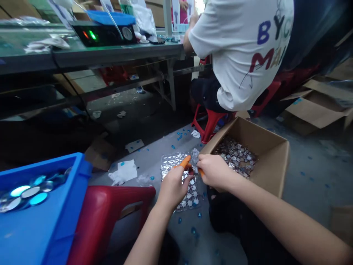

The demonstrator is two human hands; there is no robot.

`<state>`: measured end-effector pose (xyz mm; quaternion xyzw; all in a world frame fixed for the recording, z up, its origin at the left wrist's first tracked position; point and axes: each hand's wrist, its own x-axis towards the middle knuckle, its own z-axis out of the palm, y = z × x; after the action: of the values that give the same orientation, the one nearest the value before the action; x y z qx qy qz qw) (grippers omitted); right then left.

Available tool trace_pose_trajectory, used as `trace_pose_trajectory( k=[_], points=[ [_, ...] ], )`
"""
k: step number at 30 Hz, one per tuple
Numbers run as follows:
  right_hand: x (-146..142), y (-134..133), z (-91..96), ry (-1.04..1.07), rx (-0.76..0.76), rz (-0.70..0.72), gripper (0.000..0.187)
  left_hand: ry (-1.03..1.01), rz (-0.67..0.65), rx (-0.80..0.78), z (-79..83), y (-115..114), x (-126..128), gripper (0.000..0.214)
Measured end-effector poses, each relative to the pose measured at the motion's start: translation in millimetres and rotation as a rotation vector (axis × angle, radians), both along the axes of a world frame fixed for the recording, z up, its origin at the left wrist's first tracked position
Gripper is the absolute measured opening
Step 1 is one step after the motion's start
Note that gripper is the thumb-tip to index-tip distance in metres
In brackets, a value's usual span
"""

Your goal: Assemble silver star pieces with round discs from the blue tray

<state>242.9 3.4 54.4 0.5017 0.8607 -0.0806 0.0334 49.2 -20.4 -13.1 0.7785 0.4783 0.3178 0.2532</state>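
Note:
A clear plastic packet [190, 195] with rows of silver, flower-shaped pieces shows below and beyond my hands. Orange covers sit on some of my fingertips. My left hand [173, 186] is closed at the packet's right side, thumb and forefinger bent toward each other. Closed beside it, my right hand [215, 171] pinches crumpled clear plastic [194, 157] that sticks up between the hands. Whether this plastic belongs to the packet is hard to tell. Right behind my right hand stands an open cardboard box [268, 156] with many loose silver pieces [238, 154] inside.
A blue bin [59, 217] with round shiny discs [38, 198] rests on a red stool [96, 209] at left. Ahead, a co-worker in a white shirt [248, 48] sits by a workbench [110, 53]. Blue bits and paper scraps [127, 172] litter the floor. Another carton [317, 108] stands right.

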Motion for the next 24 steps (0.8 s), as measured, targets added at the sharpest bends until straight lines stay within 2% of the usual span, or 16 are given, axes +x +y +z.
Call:
trace_pose_trajectory(
  k=[7, 12, 19, 24],
  points=[
    [-8.3, 1.1, -2.4, -0.013, -0.048, 0.071, 0.014, 0.024, 0.004, -0.089, -7.0, -0.5, -9.2, 0.062],
    [-10.0, 5.1, -6.3, 0.010, -0.051, 0.095, 0.013, 0.057, -0.011, -0.076, -9.3, 1.1, -7.5, 0.062],
    [-3.9, 7.7, -8.6, 0.063, -0.070, 0.085, 0.013, 0.120, -0.044, -0.024, -4.8, 0.5, -5.7, 0.059],
    [4.6, 12.8, -10.0, 0.112, -0.113, 0.100, 0.017, 0.188, -0.081, -0.001, -3.7, 0.1, -8.1, 0.049]
  ],
)
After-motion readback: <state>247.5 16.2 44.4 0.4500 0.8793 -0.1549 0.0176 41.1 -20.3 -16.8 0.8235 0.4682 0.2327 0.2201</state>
